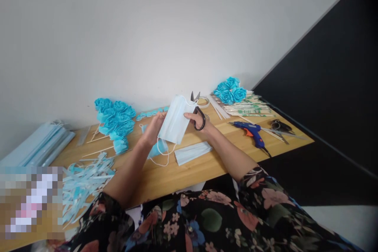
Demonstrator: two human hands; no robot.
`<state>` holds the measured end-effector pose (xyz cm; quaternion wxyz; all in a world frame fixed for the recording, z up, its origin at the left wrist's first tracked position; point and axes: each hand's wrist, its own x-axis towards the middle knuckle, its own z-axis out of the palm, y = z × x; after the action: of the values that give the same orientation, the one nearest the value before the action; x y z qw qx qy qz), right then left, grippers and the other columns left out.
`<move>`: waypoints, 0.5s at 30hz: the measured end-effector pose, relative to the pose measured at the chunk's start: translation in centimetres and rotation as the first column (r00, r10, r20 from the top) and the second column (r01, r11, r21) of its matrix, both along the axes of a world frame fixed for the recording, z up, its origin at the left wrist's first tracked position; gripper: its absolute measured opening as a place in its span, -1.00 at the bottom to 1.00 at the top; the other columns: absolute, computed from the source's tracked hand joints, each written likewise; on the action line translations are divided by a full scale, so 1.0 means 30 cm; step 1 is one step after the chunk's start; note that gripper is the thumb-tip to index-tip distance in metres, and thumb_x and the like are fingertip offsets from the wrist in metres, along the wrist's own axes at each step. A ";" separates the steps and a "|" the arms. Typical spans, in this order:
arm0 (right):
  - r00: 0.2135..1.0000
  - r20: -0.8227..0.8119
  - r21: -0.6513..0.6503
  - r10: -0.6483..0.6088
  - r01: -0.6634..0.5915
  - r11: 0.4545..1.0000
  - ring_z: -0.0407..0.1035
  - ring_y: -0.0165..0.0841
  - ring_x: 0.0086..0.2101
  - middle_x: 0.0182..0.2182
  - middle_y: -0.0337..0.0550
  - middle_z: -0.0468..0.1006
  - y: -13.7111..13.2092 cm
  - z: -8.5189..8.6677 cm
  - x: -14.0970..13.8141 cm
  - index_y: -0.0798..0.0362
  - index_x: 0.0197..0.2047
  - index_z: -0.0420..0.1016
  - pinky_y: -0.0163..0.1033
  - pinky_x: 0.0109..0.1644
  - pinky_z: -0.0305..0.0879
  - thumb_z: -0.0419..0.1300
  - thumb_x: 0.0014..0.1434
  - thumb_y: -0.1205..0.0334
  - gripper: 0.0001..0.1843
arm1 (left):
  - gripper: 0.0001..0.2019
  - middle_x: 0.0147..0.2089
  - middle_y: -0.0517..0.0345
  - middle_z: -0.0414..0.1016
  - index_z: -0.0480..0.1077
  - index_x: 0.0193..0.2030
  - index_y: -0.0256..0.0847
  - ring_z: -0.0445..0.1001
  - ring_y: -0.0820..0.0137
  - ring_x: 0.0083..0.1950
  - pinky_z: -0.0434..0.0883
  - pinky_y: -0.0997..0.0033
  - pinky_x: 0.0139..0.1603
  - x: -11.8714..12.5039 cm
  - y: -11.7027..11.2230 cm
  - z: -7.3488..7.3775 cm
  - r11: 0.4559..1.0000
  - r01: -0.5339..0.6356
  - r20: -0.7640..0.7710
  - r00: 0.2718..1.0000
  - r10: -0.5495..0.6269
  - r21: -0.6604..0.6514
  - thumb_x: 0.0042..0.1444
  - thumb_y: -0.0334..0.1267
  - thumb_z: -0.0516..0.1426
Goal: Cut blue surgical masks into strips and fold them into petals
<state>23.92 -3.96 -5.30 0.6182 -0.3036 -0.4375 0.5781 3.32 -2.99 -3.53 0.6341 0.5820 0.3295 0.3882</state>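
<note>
A light blue face mask [177, 120] with white ear loops is held up over the middle of the table. My left hand [155, 126] is closed on its left edge, the fingers partly behind it. On the opposite side, my right hand [198, 122] has its thumb on the mask's face and also carries black-handled scissors [195, 96], blades pointing up and slightly apart. One ear loop dangles below the mask. Beneath my hands lie a flat strip of mask material [193, 152] and more blue mask pieces [158, 149].
Blue fabric roses [115, 120] lie at the left, with more roses [230, 89] on wrapped sticks [251, 104] at the back right. A blue glue gun [251, 130] rests at the right. Cut strips [85, 183] and stacked masks [38, 143] occupy the left side.
</note>
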 end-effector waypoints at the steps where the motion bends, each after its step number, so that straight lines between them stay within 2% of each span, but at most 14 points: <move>1: 1.000 0.009 0.007 0.014 -0.014 1.000 0.56 -0.09 -0.09 -0.20 -0.15 0.69 -0.001 0.000 0.000 -0.04 -0.06 0.57 -0.03 -0.01 0.51 0.48 -0.16 0.07 -0.46 | -0.36 -0.03 -0.09 0.62 0.47 0.00 -0.19 0.56 0.08 0.05 0.50 0.10 0.02 0.011 0.003 0.007 0.999 0.034 0.017 0.999 -0.033 -0.026 0.17 0.36 0.00; 3: 0.999 0.020 0.042 0.046 -0.047 0.998 0.57 -0.10 -0.10 -0.18 -0.15 0.69 -0.005 0.000 -0.001 -0.03 -0.01 0.57 -0.04 0.00 0.50 0.47 -0.12 0.07 -0.45 | -0.32 -0.03 -0.11 0.62 0.47 0.03 -0.21 0.58 0.06 0.02 0.50 0.13 -0.02 0.038 0.012 0.018 0.994 0.081 0.017 0.997 -0.079 -0.080 0.05 0.37 0.14; 6: 0.998 0.033 0.077 0.056 -0.058 0.995 0.57 -0.12 -0.12 -0.17 -0.15 0.69 -0.011 0.002 -0.003 -0.03 0.05 0.55 -0.05 -0.03 0.50 0.45 -0.07 0.08 -0.43 | -0.35 -0.04 -0.10 0.64 0.48 0.01 -0.25 0.60 0.11 -0.06 0.48 0.25 -0.09 0.080 0.027 0.019 0.987 0.098 -0.059 0.993 -0.106 -0.125 -0.16 0.11 0.42; 10: 0.998 0.022 0.035 -0.056 0.055 0.998 0.56 -0.17 -0.17 -0.21 -0.23 0.68 -0.011 0.004 0.011 -0.11 0.05 0.54 -0.10 -0.12 0.50 0.44 -0.06 0.10 -0.44 | -0.45 -0.04 -0.05 0.64 0.50 -0.03 -0.24 0.59 0.18 -0.14 0.44 0.30 -0.18 0.120 0.043 0.022 0.996 0.027 -0.167 0.985 -0.042 -0.089 -0.17 -0.08 0.43; 15: 0.955 -0.098 -0.052 -0.279 0.275 0.960 0.50 -0.35 -0.32 -0.31 -0.31 0.60 0.026 -0.001 0.057 -0.10 0.06 0.48 -0.25 -0.26 0.44 0.41 -0.06 0.08 -0.43 | -0.66 -0.23 0.00 0.66 0.56 -0.27 -0.24 0.57 0.18 -0.26 0.41 0.31 -0.28 0.127 0.055 0.053 0.998 -0.034 -0.370 0.929 0.010 -0.058 -0.18 -0.15 0.43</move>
<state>25.63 -3.18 -5.34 0.7092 -0.3428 -0.3466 0.5093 7.14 -1.35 -1.95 0.5746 0.6203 0.4616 0.2685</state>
